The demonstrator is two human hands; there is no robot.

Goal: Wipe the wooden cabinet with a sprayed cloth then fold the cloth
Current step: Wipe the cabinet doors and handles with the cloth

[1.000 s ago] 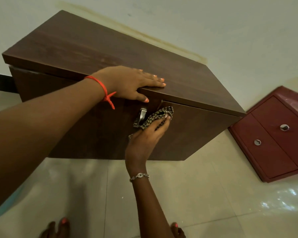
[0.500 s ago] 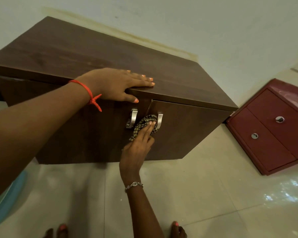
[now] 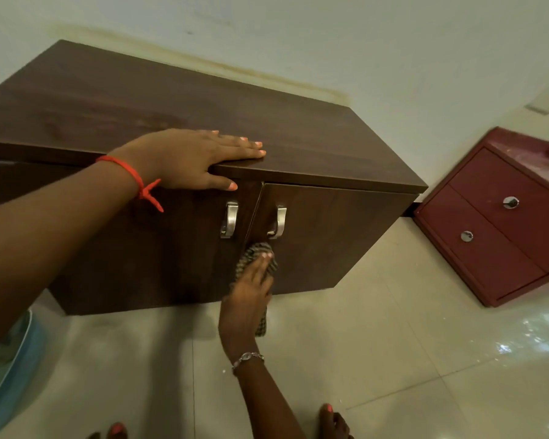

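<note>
While the wooden cabinet (image 3: 171, 99) fills the middle of the scene with a red drawer unit (image 3: 501, 223) to its right, the left hand (image 3: 197, 160) lies open and flat on the top's near edge, bracing. Lower down, the right hand (image 3: 249, 293) presses the checked cloth (image 3: 254, 251) flat-fingered against the door front, just below the right handle (image 3: 278, 221) by the door seam. Most of the unwiped-looking front spreads left and right of the cloth, and the right hand is nearer, so wiping likely goes sideways.
</note>
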